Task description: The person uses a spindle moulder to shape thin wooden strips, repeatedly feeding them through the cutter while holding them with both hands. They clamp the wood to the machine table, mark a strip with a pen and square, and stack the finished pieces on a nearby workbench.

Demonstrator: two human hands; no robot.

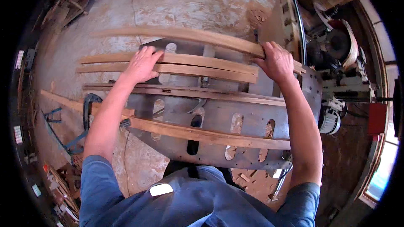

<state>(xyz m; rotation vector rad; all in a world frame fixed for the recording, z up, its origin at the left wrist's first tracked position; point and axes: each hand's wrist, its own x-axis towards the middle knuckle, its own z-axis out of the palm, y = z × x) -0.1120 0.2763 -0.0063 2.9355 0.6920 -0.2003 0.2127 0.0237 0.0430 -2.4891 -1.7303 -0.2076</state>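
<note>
My left hand (143,65) is closed over a pair of light wooden strips (210,68), its fingers across their far edges and its thumb at the near side. The two strips lie side by side, with a thin gap between them. Farther out, my right hand (276,62) grips a longer wooden strip (202,37) near its right end; that strip's left part is blurred. Closer to me, a darker wooden strip (202,93) lies across the slotted metal table (261,117). Another light strip (210,134) runs along the table's near side.
A dark clamp (89,107) stands by the board at the left, beside a blue metal frame (63,141). Machinery with a motor (330,120) occupies the right side. An upright panel (275,21) rises at the far right. Wood scraps (248,180) lie below the table.
</note>
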